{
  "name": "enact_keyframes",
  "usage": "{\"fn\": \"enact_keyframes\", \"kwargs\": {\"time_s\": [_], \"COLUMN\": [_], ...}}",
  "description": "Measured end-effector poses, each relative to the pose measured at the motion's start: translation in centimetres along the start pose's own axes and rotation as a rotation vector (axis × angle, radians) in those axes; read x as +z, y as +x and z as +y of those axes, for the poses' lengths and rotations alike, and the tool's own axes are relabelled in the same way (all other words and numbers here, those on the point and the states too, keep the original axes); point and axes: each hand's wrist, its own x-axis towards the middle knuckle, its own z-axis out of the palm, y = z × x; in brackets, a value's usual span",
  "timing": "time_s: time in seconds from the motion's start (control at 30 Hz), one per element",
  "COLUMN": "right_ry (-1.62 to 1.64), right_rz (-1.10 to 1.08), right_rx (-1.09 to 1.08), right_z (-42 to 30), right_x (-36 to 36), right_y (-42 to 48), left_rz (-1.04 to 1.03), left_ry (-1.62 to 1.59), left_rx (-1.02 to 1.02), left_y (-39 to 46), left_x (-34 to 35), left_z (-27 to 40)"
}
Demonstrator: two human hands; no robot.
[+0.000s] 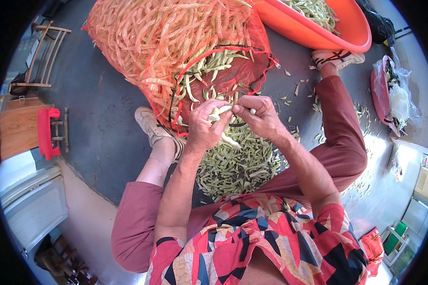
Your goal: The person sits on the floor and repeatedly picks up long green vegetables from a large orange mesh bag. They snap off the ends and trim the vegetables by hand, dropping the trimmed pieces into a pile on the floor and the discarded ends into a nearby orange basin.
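Observation:
Pale green bean pods (219,112) are bunched in my left hand (206,123), some of them hanging below the palm. My right hand (259,115) meets it fingertip to fingertip, pinching the end of a pod, and a small pale piece shows at its curled fingers. Just beyond both hands lies the mouth of a red mesh sack (232,76), with loose pods inside it. The sack's body is packed with many more pods. Under my forearms, a heap of short green bean trimmings (235,165) covers the floor between my legs.
An orange plastic basin (317,35) holding pods stands at the upper right, beside my shoe (339,58). Scraps (289,101) lie scattered on the grey floor. Further right is a pink container (381,96) with plastic bags. A wooden stool with red cloth (49,133) stands left.

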Motion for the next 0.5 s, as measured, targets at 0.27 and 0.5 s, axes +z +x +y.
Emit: {"fn": "enact_keyframes", "kwargs": {"time_s": [0.27,0.5], "right_ry": [-0.384,-0.476], "right_rz": [-0.350,-0.274], "right_rx": [0.293,0.187], "right_z": [7.5,9.4], "right_x": [1.6,9.8], "right_y": [-1.5,5.2], "left_rz": [0.422,0.290], "left_ry": [-0.907,-1.335], "left_rx": [-0.164,0.037], "left_y": [1.3,0.2], "left_x": [-9.0,-14.4], "left_z": [-4.1,-3.2]}}
